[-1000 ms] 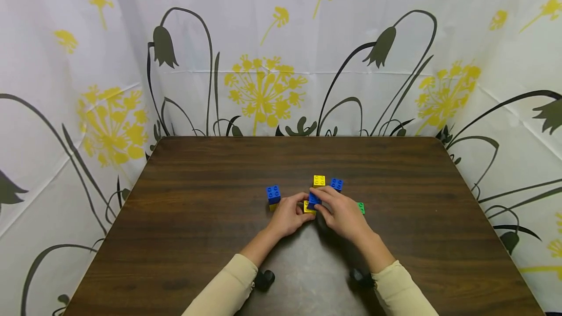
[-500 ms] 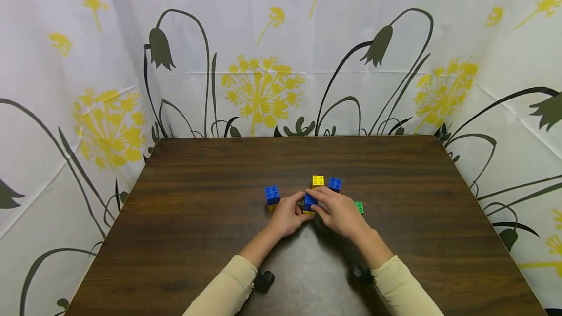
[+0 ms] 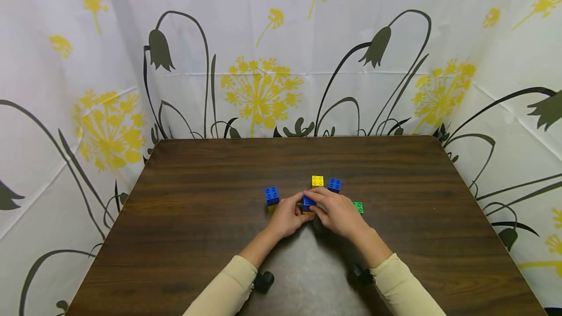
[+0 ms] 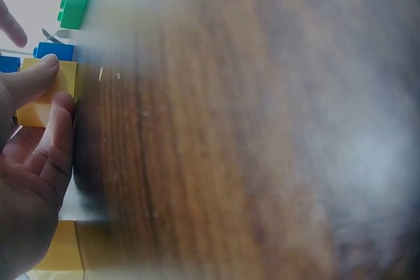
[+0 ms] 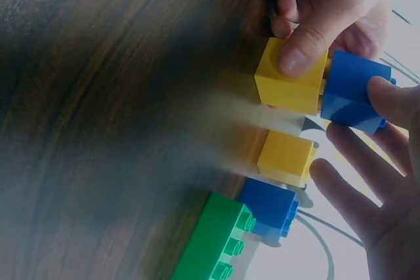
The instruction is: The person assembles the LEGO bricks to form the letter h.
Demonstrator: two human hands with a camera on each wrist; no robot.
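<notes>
My left hand (image 3: pixel 287 216) grips a yellow toy building block (image 5: pixel 292 83) standing on the table, its thumb pressed to one side. Between thumb and fingers, my right hand (image 3: pixel 340 211) pinches a blue block (image 5: pixel 354 90) over the yellow one's studs. Some studs show in a narrow gap between the two blocks in the right wrist view. From the head view, the blue block hides most of the yellow one's top. The left wrist view shows the left thumb and fingers on the yellow block's side.
Left of my hands, another blue block (image 3: pixel 271 194) sits on a yellow one. Beyond my hands stand a separate yellow block (image 3: pixel 317 181) and blue block (image 3: pixel 334 185). A green block (image 5: pixel 213 237) lies by my right hand. A patterned curtain (image 3: pixel 263 23) hangs behind the brown table (image 3: pixel 197 169).
The right hand has shifted the blue block slightly left, from partly beside the yellow block to over it. The left hand keeps its grip on the yellow block.
</notes>
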